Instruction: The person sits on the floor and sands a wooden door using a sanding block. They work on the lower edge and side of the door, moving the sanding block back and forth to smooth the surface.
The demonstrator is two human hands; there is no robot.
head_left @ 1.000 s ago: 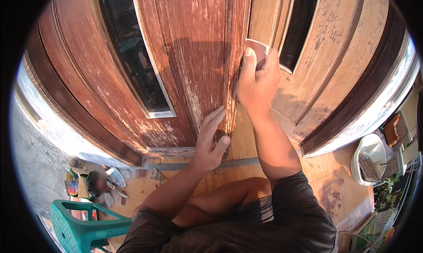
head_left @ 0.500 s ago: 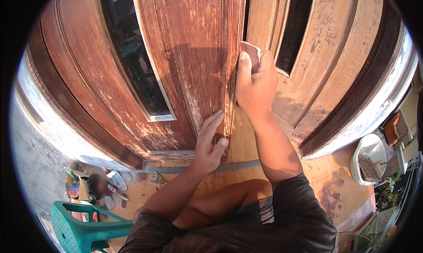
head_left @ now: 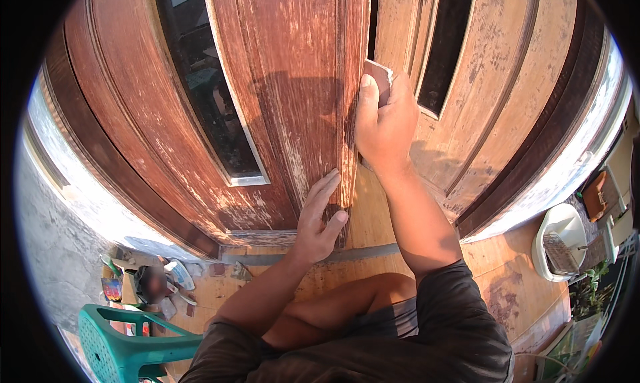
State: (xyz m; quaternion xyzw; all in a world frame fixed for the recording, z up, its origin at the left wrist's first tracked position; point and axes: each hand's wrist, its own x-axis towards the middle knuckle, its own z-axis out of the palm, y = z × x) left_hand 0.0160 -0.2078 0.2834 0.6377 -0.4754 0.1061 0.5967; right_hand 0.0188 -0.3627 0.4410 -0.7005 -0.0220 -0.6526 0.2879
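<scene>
A reddish-brown wooden door leaf (head_left: 293,103) with worn, scratched varnish stands before me. My right hand (head_left: 389,126) is closed round a folded piece of brown sandpaper (head_left: 379,78) with a pale torn edge, thumb on its near face. It is at the leaf's free vertical edge, and how much of the sheet touches the wood is hidden behind the fingers. Lower down, my left hand (head_left: 319,223) rests with outstretched fingers against the same leaf close to that edge, holding nothing. Beyond the right hand is a second, paler leaf (head_left: 493,96) with patchy bare wood.
Dark glass panes (head_left: 207,96) are set in both leaves. A green plastic stool (head_left: 127,343) stands at lower left, near assorted items (head_left: 147,283) on the floor by the grey wall. On the right are a white basin (head_left: 557,240) and plants (head_left: 590,293).
The right hand with the sandpaper has shifted very slightly up along the door edge. The left hand keeps its place on the leaf, and the view has moved a little.
</scene>
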